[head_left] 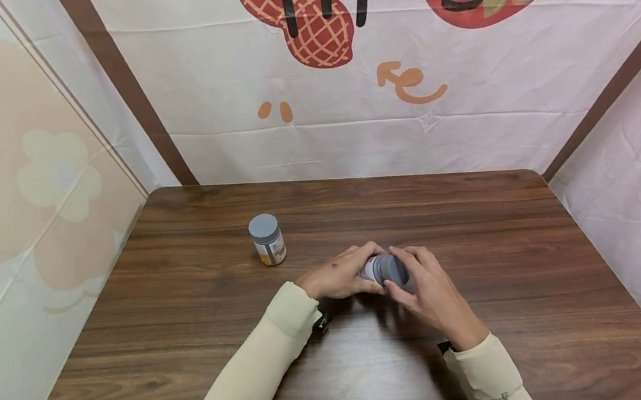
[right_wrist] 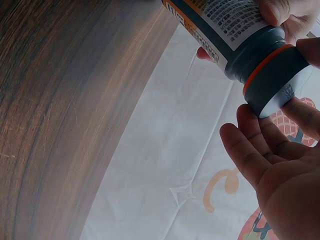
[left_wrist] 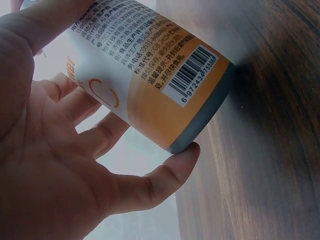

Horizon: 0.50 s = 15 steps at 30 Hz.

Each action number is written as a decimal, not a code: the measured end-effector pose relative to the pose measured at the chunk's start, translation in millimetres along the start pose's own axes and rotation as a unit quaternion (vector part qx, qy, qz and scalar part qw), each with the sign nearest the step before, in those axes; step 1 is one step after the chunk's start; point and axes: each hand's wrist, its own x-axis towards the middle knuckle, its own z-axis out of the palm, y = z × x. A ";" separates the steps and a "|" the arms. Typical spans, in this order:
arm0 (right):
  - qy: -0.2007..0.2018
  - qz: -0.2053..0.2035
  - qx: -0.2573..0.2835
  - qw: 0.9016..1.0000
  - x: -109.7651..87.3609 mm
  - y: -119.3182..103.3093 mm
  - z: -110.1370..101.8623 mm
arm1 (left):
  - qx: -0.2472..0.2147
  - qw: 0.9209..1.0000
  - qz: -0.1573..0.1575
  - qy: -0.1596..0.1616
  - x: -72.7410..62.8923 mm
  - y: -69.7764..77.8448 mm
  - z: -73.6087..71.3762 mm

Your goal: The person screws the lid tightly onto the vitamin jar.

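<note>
My left hand (head_left: 339, 278) grips a supplement bottle (head_left: 370, 268) round its body, tilted with the cap toward the right. In the left wrist view the bottle (left_wrist: 145, 80) shows an orange and white label with a barcode; the thumb lies over it and fingers are beneath. My right hand (head_left: 435, 297) pinches the dark grey cap (head_left: 395, 270) between thumb and fingers. An orange ring (right_wrist: 262, 67) shows at the cap's lower edge in the right wrist view, next to the bottle's neck. Whether the cap is loose, I cannot tell.
A second bottle (head_left: 270, 248) with a grey lid stands upright on the wooden table (head_left: 190, 290), left of my hands. Printed cloth (head_left: 216, 81) hangs behind the table and at both sides.
</note>
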 end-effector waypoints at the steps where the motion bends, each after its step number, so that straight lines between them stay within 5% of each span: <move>1: -0.002 0.001 0.001 1.000 0.3 -0.2 0.0 | -0.001 1.000 0.000 -0.001 -0.1 0.1 -0.2; 15: -0.011 0.008 -0.002 1.000 1.1 -0.5 0.9 | 0.005 1.000 0.009 -0.003 -1.5 3.6 -1.8</move>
